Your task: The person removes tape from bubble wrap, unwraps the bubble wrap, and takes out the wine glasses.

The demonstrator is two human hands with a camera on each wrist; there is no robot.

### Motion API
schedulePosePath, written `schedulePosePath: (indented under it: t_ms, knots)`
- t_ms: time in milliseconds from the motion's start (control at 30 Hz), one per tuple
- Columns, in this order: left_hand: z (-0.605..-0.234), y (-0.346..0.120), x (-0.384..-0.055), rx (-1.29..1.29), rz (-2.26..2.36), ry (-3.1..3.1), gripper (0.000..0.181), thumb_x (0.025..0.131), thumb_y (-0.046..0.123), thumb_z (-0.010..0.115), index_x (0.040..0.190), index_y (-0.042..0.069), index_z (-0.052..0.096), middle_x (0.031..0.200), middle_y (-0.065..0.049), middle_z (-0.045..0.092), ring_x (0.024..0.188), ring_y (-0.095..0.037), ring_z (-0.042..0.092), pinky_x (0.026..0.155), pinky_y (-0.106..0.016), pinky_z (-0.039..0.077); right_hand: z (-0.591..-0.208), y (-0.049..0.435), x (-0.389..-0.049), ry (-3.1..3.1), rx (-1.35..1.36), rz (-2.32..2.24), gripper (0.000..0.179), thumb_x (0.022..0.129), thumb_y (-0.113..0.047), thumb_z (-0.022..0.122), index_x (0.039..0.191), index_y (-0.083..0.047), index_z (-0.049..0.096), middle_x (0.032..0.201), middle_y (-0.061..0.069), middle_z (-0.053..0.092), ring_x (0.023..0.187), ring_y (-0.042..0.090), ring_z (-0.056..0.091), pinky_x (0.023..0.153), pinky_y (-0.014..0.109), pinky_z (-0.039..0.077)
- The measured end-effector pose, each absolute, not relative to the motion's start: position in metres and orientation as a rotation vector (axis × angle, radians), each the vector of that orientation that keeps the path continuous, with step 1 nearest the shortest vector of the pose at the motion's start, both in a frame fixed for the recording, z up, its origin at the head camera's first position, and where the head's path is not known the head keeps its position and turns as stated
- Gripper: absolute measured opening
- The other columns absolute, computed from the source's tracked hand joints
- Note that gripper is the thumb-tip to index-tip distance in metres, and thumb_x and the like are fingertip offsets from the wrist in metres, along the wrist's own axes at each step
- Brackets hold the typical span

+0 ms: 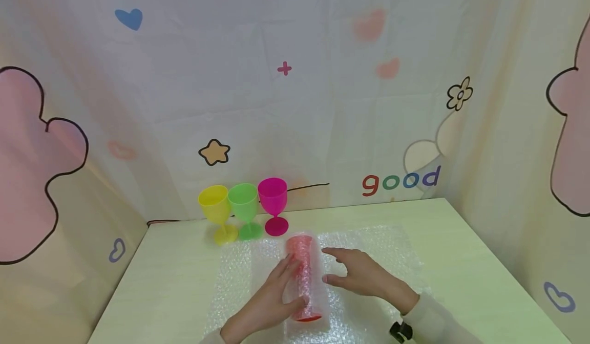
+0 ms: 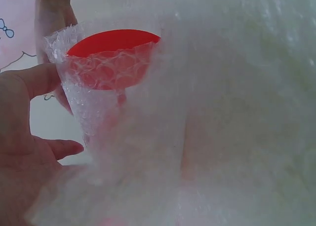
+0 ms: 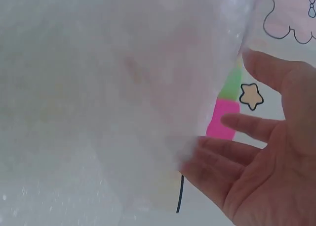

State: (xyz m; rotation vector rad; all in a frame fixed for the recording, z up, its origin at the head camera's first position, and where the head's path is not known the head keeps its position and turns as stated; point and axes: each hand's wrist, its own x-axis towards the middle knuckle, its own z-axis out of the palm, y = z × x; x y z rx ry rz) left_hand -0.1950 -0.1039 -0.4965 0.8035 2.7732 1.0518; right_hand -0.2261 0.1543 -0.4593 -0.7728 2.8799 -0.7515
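Observation:
A red goblet lies on its side, rolled in bubble wrap, one red end facing me. In the left wrist view, that red end pokes out of the wrap above a thin stem. My left hand touches the roll's left side, thumb near its close end and fingers extended farther up. Just to the right of the roll is my right hand, thumb and fingers apart, holding nothing. Blurry wrap hides much of the right wrist view, where the right hand's fingers are spread beside it.
A yellow goblet, a green goblet and a magenta goblet stand upright in a row at the table's back left. The pale table ends against a printed curtain. A black device sits at the right wrist.

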Motion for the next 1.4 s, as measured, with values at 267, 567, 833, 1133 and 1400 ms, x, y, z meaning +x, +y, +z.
schedulePosePath:
  t_ms: [267,567,833,1133,1400]
  knots:
    - [-0.5,-0.096,-0.196,0.817,1.115,2.731,0.085,0.089,0.045,0.064,0.157,0.013,0.023,0.166,-0.01,0.012,0.15,-0.046,0.015,0.11,-0.065,0.034,-0.463,0.134,-0.226,2.868,-0.707,-0.9,0.063,0.087,-0.039,0.071,0.139,-0.007,0.053,0.115,0.019,0.071,0.09,0.029,0.074,0.074,0.041,0.061]
    - [-0.497,-0.093,-0.189,0.745,1.111,2.731,0.086,0.088,0.047,0.065,0.157,0.016,0.024,0.167,-0.006,0.011,0.151,-0.036,0.02,0.111,-0.059,0.036,-0.468,0.12,-0.226,2.914,-0.607,-0.975,0.052,0.084,-0.035,0.073,0.128,-0.008,0.062,0.105,0.014,0.075,0.081,0.024,0.075,0.062,0.031,0.059]
    - [-0.494,-0.094,-0.184,0.786,0.956,2.805,0.083,0.089,0.052,0.059,0.156,0.014,0.027,0.167,-0.008,0.011,0.154,-0.035,0.007,0.113,-0.061,0.033,-0.468,0.116,-0.225,3.015,-0.682,-0.913,0.045,0.082,-0.028,0.072,0.122,-0.008,0.067,0.097,0.011,0.076,0.072,0.016,0.073,0.057,0.025,0.055]
    - [-0.495,-0.097,-0.188,0.825,0.848,2.813,0.082,0.09,0.059,0.054,0.156,0.02,0.027,0.167,-0.004,0.012,0.155,-0.031,0.007,0.113,-0.059,0.035,-0.47,0.118,-0.229,3.144,-0.835,-0.764,0.03,0.084,-0.016,0.067,0.113,-0.008,0.072,0.09,0.009,0.077,0.071,0.016,0.073,0.059,0.025,0.057]
    - [-0.485,-0.092,-0.196,0.846,0.681,2.869,0.087,0.086,0.059,0.057,0.158,0.025,0.022,0.168,-0.001,0.008,0.155,-0.028,0.004,0.114,-0.055,0.035,-0.464,0.116,-0.235,3.145,-0.768,-0.732,0.035,0.084,-0.026,0.072,0.115,-0.009,0.071,0.096,0.008,0.077,0.071,0.015,0.072,0.062,0.028,0.058]
